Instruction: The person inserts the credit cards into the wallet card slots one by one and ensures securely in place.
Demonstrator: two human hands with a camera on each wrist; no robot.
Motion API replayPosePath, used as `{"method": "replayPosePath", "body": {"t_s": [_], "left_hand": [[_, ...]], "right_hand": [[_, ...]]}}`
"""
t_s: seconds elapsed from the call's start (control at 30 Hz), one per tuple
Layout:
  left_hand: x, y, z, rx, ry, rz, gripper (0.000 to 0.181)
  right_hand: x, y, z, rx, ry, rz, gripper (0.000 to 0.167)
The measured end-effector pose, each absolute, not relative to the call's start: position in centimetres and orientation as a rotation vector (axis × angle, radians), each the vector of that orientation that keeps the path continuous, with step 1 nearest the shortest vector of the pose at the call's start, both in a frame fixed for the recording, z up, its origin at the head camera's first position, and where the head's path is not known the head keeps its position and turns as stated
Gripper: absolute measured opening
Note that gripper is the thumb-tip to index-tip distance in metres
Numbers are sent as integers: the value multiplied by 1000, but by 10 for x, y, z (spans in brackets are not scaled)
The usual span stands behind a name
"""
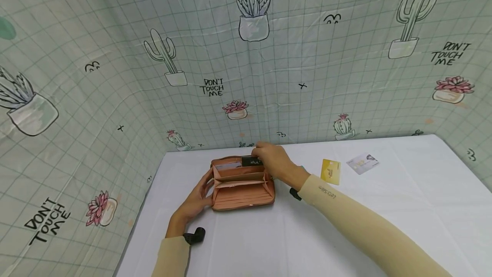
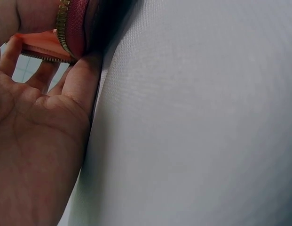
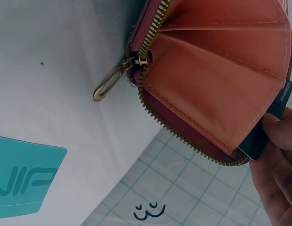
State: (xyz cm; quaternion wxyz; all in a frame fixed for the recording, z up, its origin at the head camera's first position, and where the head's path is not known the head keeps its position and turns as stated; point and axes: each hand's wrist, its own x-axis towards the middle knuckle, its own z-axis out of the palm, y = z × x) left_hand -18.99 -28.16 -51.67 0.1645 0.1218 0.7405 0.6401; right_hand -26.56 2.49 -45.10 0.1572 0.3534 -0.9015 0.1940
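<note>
Nearest on the white tabletop [image 1: 250, 243] is a black wrist device [image 1: 194, 236], worn on the person's left arm under a beige sleeve [image 1: 172, 254]. A little beyond it, the left hand [image 1: 197, 198] grips the left end of an orange wallet [image 1: 242, 197], with fingers lying at its zippered edges. The wallet rests on the tabletop, its mouth opened so that the folded compartments are seen. At its far side, a pale card [image 1: 228, 166] sits partly inside the rear compartment, and beside it the right hand [image 1: 277, 161] pinches a black card [image 1: 247, 161] between thumb and fingers, also partly in the wallet. A turquoise card [image 3: 28, 176] lies near the wallet's right end. To the right are a yellow card [image 1: 331, 171] and, somewhat farther, a silver card [image 1: 363, 163]. Behind everything hangs a checked cloth [image 1: 292, 54] with drawn cactus pots.
</note>
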Motion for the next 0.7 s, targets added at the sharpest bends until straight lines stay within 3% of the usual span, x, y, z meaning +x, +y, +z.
{"method": "replayPosePath", "body": {"t_s": [0.7], "left_hand": [[-191, -281, -519, 339, 2112, 1828, 109]], "right_hand": [[-269, 32, -455, 1093, -2555, 581, 22]]}}
